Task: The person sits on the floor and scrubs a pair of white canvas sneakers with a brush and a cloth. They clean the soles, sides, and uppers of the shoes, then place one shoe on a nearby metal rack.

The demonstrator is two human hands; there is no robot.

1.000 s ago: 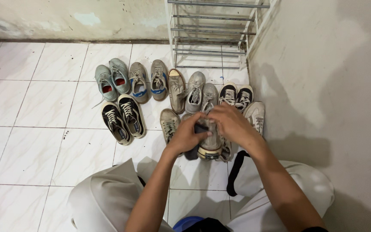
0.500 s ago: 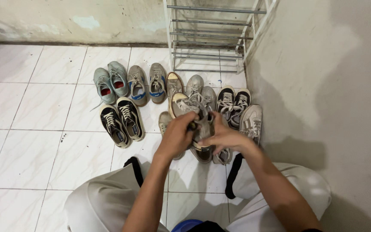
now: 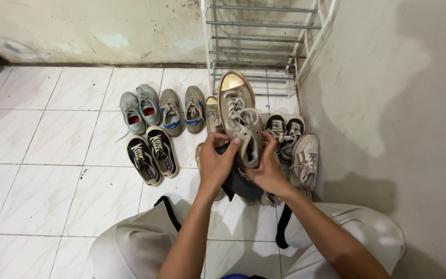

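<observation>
Head view: at frame centre, the left hand [image 3: 216, 164] and right hand [image 3: 265, 170] each grip the heel end of a grey sneaker [image 3: 239, 116], toe raised toward the metal rack [image 3: 260, 39], clear of shoes on the floor [image 3: 52, 155].

head view, looking steeply down, close

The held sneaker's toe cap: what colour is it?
Tan-gold on the grey sneaker; the head view shows it.
</observation>
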